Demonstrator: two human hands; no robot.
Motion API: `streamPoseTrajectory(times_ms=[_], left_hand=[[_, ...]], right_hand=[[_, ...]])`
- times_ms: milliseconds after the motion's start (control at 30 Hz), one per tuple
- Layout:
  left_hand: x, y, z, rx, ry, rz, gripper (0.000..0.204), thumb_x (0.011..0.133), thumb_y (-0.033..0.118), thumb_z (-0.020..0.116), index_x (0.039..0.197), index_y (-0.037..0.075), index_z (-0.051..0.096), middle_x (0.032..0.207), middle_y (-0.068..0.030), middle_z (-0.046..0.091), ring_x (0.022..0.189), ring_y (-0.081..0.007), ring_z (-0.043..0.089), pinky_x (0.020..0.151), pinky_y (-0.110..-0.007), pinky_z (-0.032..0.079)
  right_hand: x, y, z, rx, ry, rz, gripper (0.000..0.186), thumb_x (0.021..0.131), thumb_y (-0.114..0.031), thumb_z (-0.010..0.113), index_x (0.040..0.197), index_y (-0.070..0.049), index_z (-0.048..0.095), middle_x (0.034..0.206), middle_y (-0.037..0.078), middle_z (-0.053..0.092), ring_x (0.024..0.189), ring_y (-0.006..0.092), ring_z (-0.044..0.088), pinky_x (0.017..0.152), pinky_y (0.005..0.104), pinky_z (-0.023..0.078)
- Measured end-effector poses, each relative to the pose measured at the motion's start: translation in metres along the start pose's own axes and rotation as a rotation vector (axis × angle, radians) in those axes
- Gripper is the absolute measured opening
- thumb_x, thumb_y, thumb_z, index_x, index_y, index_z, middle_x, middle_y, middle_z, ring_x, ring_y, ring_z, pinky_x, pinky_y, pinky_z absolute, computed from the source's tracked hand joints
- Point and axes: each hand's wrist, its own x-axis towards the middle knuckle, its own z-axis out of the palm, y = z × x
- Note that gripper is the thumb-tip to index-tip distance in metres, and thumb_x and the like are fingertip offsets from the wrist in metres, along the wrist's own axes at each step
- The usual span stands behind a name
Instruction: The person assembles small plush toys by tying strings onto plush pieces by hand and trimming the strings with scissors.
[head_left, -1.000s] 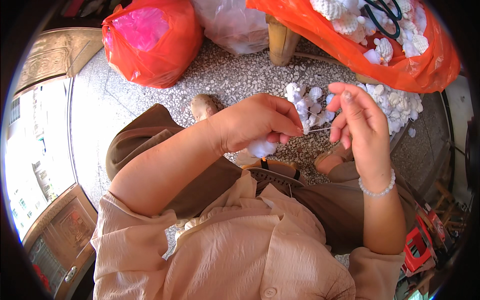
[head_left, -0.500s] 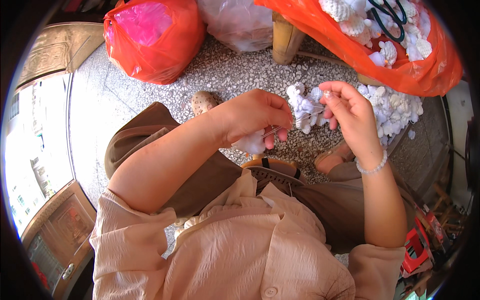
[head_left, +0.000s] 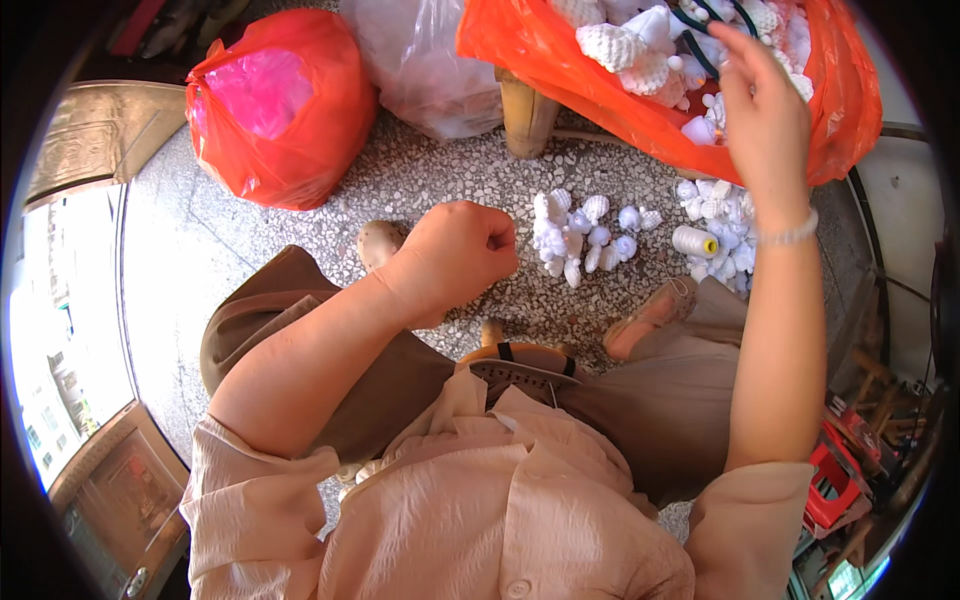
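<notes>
Fingers [head_left: 748,52] of right hand [head_left: 770,130] were part open, index stretched to dark green scissors [head_left: 698,54], thumb spread apart; contact with handles could not be told. Scissors lay on white crocheted pieces [head_left: 640,55] in red-orange bag [head_left: 590,105]. Left hand [head_left: 455,255] was curled, fingertips tucked from sight; hold could not be told. Thread spool [head_left: 690,240] lay at left edge of white pile [head_left: 725,205], smaller white cluster [head_left: 550,225] on floor [head_left: 440,165] to its left.

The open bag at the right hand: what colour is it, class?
The bag at the right hand is orange-red, seen best in the head view.
</notes>
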Motion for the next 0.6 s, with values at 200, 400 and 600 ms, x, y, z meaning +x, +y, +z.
streamPoseTrajectory(times_ms=[200, 400, 600], left_hand=[[-0.006, 0.004, -0.023, -0.165, -0.062, -0.099, 0.01, 0.08, 0.011, 0.057, 0.078, 0.001, 0.059, 0.063, -0.0031, 0.058, 0.055, -0.0098, 0.053, 0.053, -0.026, 0.044], [0.002, 0.006, -0.041, -0.599, -0.164, -0.222, 0.008, 0.084, 0.011, 0.055, 0.087, 0.003, 0.056, 0.072, -0.0051, 0.06, 0.054, -0.0121, 0.057, 0.052, -0.025, 0.045], [0.006, -0.017, -0.039, -0.827, -0.02, -0.276, 0.009, 0.086, 0.012, 0.055, 0.089, 0.003, 0.055, 0.069, -0.0056, 0.056, 0.054, -0.0141, 0.054, 0.05, -0.026, 0.044]], right_hand=[[0.046, 0.044, 0.041, -0.201, 0.159, -0.195, 0.042, 0.075, 0.012, 0.048, 0.116, 0.003, 0.054, 0.115, 0.022, 0.057, 0.107, 0.0369, 0.055, 0.092, 0.039, 0.044], [0.049, 0.048, 0.002, -0.467, 0.142, -0.011, 0.046, 0.077, -0.015, 0.066, 0.121, -0.008, 0.053, 0.11, 0.019, 0.06, 0.1, 0.0346, 0.058, 0.088, 0.0394, 0.044], [-0.042, -0.003, -0.015, 0.737, -0.322, 0.167, 0.054, 0.086, -0.053, 0.055, 0.103, -0.002, 0.048, 0.088, 0.004, 0.052, 0.096, 0.0234, 0.057, 0.08, 0.0389, 0.049]])
